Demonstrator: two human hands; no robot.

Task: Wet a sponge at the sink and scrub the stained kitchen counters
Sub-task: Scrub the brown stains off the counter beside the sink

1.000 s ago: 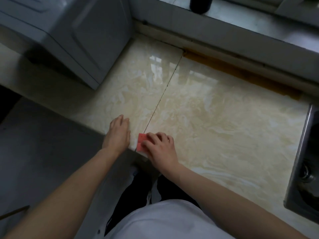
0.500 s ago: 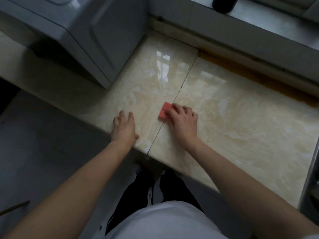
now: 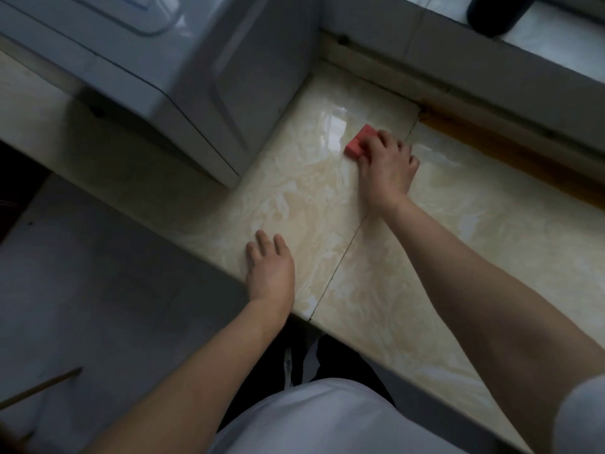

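A red sponge [image 3: 358, 142] lies on the glossy beige marble counter [image 3: 458, 244], far back near the wall. My right hand [image 3: 386, 168] grips it from behind, fingers curled over its top, so only its left end shows. Near the counter's front edge my left hand [image 3: 270, 267] rests flat with straight fingers. A dark seam [image 3: 340, 257] between two counter tiles runs from the front edge toward the sponge. A brown stain strip [image 3: 510, 149] runs along the back edge at the right.
A white appliance [image 3: 157, 67] stands on the counter at the left, close to the sponge. A grey ledge [image 3: 458, 57] behind the counter bears a dark container [image 3: 487, 11]. Grey floor [image 3: 82, 290] lies at the lower left, with a wooden stick [image 3: 42, 388].
My right hand has pushed the sponge along the seam from the front edge to the back of the counter. My left hand has stayed flat near the front edge.
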